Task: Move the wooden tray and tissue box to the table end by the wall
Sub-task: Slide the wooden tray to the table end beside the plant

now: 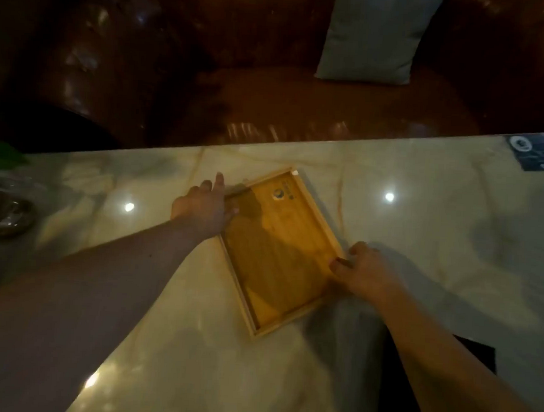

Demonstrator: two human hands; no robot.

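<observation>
Here, both hands clasp the empty wooden tray (pixel 277 253) lying askew on the marble counter (pixel 421 220): left hand (pixel 202 210) at its far-left rim, right hand (pixel 366 270) on its right rim. Next, presumably, carrying it wallward; no tissue box shows.

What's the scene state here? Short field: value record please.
surface: marble-look table
wooden tray: empty, flat on the table, set at an angle
left hand: on the tray's left rim, near its far corner
right hand: gripping the tray's right rim
tissue box: not in view
behind table: brown leather seat with a grey cushion
far right table edge: dark card
</observation>
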